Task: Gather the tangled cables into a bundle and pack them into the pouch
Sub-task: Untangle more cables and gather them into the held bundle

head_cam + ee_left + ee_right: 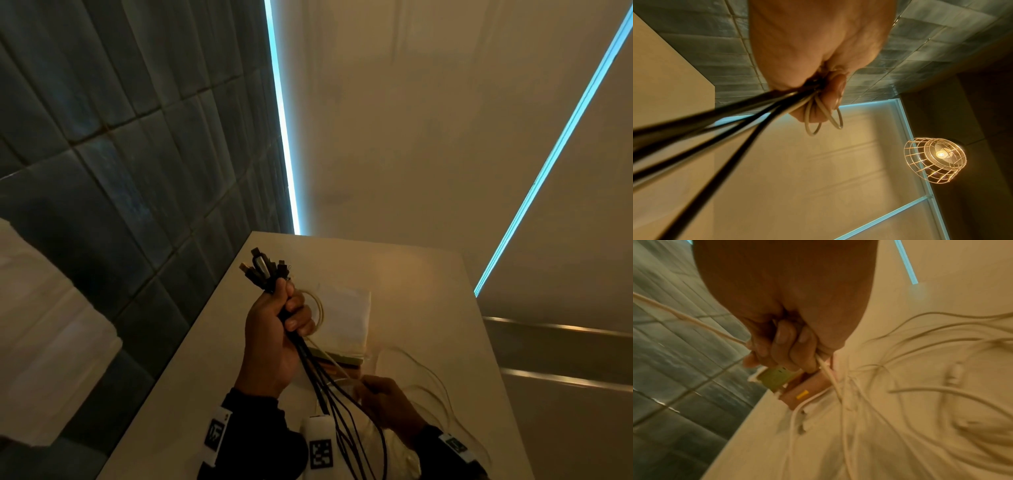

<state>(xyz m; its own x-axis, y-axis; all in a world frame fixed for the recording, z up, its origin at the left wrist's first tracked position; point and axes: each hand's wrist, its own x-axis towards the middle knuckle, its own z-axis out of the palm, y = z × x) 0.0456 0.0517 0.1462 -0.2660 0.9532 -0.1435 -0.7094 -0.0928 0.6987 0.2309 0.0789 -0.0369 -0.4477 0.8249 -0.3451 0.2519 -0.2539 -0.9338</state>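
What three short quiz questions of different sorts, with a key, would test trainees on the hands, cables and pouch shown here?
1. True or false: the left hand grips the bundle of black cables with plugs pointing up.
2. Which hand pinches a thin white cable? A left, B right.
3. Fill in: the flat white fabric pouch lies on the pale ____.

Key: 1 true; 2 B; 3 table.
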